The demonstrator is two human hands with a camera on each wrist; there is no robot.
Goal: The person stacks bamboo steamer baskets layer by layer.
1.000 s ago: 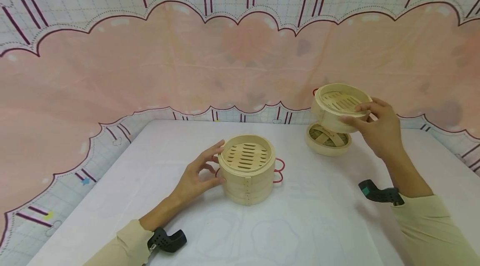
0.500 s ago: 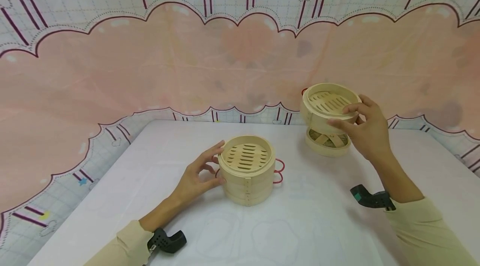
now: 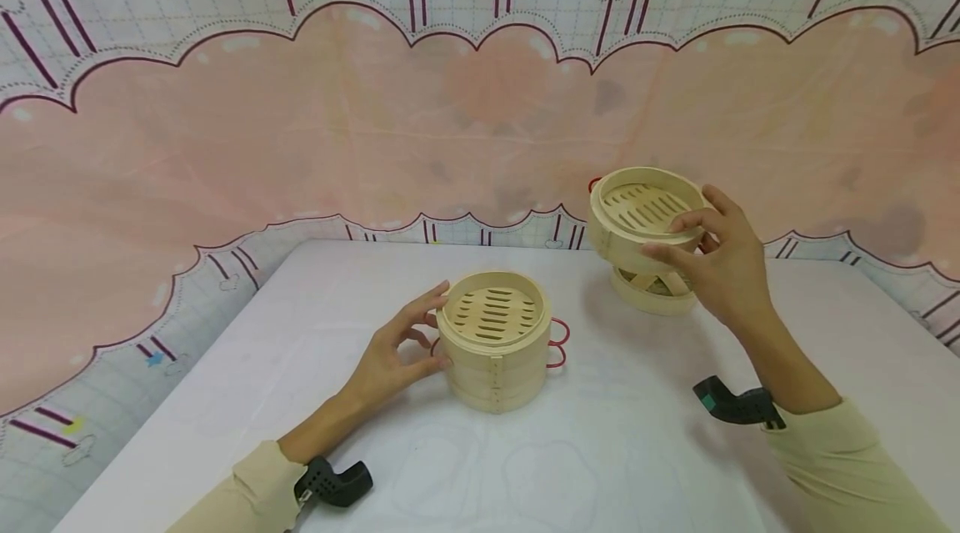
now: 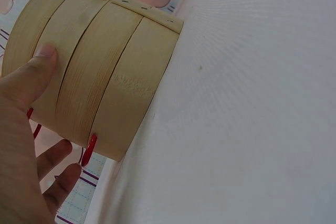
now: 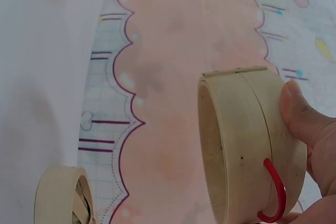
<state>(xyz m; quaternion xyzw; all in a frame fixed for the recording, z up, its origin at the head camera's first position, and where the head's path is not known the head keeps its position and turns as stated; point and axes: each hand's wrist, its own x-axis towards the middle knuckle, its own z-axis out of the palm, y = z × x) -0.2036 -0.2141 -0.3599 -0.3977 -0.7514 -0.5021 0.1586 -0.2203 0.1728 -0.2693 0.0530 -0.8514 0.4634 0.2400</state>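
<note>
On the white table stands a stack of bamboo steamer baskets (image 3: 495, 370), slatted on top and fitted with red handles. My left hand (image 3: 393, 349) grips its left side; the left wrist view shows the thumb on the bamboo wall (image 4: 86, 72) and fingers by a red handle (image 4: 90, 149). Held in the air at the right, another steamer basket (image 3: 633, 245) is slightly tilted. My right hand (image 3: 723, 262) pinches it by the right rim, thumb outside. Under it a round steamer lid (image 3: 648, 299) with woven strips lies on the table, partly hidden.
A pink and white patterned cloth (image 3: 375, 133) hangs behind the table (image 3: 600, 450) and borders its left side. Black wrist cameras (image 3: 337, 483) are strapped to both forearms. The stack's edge shows at the top of the right wrist view.
My right hand has moved left with its steamer basket, which now covers more of the lid. The left hand and the stack have stayed in place.
</note>
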